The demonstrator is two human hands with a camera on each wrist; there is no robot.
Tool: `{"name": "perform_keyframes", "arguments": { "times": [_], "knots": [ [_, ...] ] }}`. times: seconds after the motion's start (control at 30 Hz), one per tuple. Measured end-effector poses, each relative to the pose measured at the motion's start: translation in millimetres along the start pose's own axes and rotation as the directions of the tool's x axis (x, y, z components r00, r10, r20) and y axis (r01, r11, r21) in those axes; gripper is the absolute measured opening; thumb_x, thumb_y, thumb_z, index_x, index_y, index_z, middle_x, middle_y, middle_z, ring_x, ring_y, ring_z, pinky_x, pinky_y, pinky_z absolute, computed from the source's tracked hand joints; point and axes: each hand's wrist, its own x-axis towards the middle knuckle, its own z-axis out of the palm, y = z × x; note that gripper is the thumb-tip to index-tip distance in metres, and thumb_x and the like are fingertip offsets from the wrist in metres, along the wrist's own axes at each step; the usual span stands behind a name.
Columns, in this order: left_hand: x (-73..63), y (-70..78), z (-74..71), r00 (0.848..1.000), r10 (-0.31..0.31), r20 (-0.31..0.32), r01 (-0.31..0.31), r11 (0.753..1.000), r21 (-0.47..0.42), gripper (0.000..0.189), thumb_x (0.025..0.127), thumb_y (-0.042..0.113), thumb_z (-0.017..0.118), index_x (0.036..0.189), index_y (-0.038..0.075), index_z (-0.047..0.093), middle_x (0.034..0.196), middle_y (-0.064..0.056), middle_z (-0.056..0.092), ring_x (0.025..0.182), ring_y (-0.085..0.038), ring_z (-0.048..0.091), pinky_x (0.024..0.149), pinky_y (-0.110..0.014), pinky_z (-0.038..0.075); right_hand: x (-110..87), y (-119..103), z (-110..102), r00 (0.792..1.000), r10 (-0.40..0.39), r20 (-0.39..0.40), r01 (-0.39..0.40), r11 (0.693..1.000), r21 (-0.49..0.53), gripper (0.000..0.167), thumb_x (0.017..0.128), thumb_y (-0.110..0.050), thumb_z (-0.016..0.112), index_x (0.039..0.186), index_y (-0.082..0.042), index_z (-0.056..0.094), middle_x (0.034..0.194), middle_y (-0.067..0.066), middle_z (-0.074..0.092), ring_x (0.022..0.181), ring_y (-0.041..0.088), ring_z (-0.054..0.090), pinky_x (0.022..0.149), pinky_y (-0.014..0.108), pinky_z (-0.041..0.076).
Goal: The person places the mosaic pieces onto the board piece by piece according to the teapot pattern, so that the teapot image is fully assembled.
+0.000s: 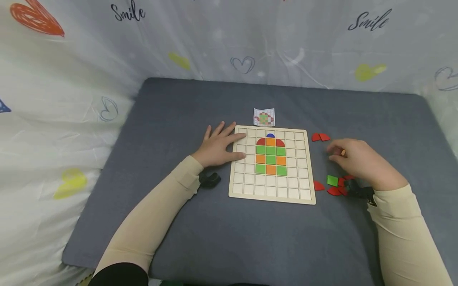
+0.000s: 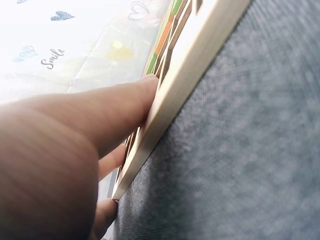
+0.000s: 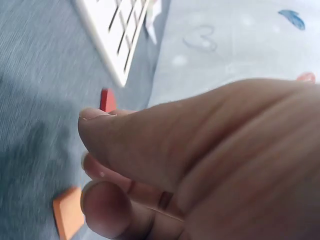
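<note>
A wooden grid board (image 1: 232, 186) lies on the grey cloth. Its cells hold green and orange squares (image 1: 270, 159), red quarter-round pieces (image 1: 280, 142) and a blue half-round piece (image 1: 270, 135). My left hand (image 1: 214, 149) rests spread on the board's left edge, thumb and index finger over the outer cells. Off the board's right side hovers my right hand (image 1: 361, 161), fingers loosely bent, with no piece visibly pinched. An orange piece (image 3: 70, 212) shows beside its fingertips in the right wrist view. Two red quarter-round pieces (image 1: 320, 137) lie just left of that hand.
Nearer me, right of the board, are a green square (image 1: 332, 180) and several red pieces (image 1: 334, 191), partly hidden by the right wrist's black camera (image 1: 358, 190). A small printed pattern card (image 1: 264, 118) lies behind the board. A patterned white curtain (image 1: 214, 39) hangs behind the table.
</note>
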Motion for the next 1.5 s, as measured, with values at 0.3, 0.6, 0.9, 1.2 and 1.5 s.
{"name": "perform_keyframes", "arguments": {
  "times": [0.3, 0.6, 0.9, 1.2, 1.5],
  "knots": [
    [2.5, 2.9, -0.9, 1.000, -0.003, 0.012, 0.003, 1.000, 0.012, 0.077, 0.096, 0.070, 0.062, 0.163, 0.039, 0.040, 0.178, 0.002, 0.008, 0.164, -0.030, -0.008, 0.126, -0.059, -0.016, -6.8, 25, -5, 0.999, 0.036, -0.038, -0.038, 0.998, -0.056, 0.023, 0.097, -0.005, 0.071, 0.118, 0.006, 0.071, 0.102, 0.024, 0.066, 0.095, 0.039, 0.061, 0.077, 0.055, 0.051],
    [0.5, 3.1, -1.0, 1.000, -0.011, 0.001, 0.011, 1.000, 0.004, 0.077, 0.096, 0.069, 0.063, 0.163, 0.039, 0.040, 0.178, 0.003, 0.008, 0.164, -0.029, -0.008, 0.126, -0.059, -0.016, -3.5, 36, -6, 0.996, 0.079, -0.040, -0.082, 0.993, -0.086, 0.045, 0.098, -0.003, 0.069, 0.137, 0.014, 0.055, 0.117, 0.039, 0.056, 0.109, 0.052, 0.053, 0.087, 0.067, 0.048],
    [-0.7, 3.1, -1.3, 1.000, -0.014, -0.004, 0.014, 1.000, 0.001, 0.077, 0.096, 0.069, 0.063, 0.163, 0.039, 0.041, 0.178, 0.002, 0.009, 0.164, -0.029, -0.008, 0.126, -0.059, -0.016, 0.9, 43, -4, 0.997, 0.061, -0.037, -0.064, 0.993, -0.095, 0.026, 0.096, -0.005, 0.073, 0.112, 0.015, 0.067, 0.096, 0.029, 0.066, 0.092, 0.044, 0.061, 0.079, 0.060, 0.051],
    [-0.1, 3.1, -1.5, 1.000, -0.021, 0.001, 0.021, 1.000, 0.008, 0.077, 0.095, 0.070, 0.062, 0.163, 0.039, 0.040, 0.178, 0.002, 0.009, 0.164, -0.029, -0.008, 0.126, -0.059, -0.016, 3.7, 32, 1, 0.997, 0.081, -0.017, -0.081, 0.997, -0.014, 0.026, 0.093, -0.017, 0.080, 0.103, 0.005, 0.070, 0.088, 0.015, 0.069, 0.080, 0.029, 0.061, 0.067, 0.038, 0.048],
    [-0.2, 2.7, -1.0, 1.000, -0.021, 0.006, 0.021, 1.000, 0.013, 0.077, 0.096, 0.069, 0.062, 0.163, 0.039, 0.040, 0.178, 0.002, 0.008, 0.164, -0.029, -0.008, 0.126, -0.059, -0.016, 7.0, 7, 12, 1.000, 0.012, -0.021, -0.012, 1.000, 0.020, 0.022, 0.095, -0.020, 0.080, 0.097, -0.002, 0.068, 0.082, 0.004, 0.068, 0.071, 0.018, 0.057, 0.061, 0.033, 0.047]
  ]
}}
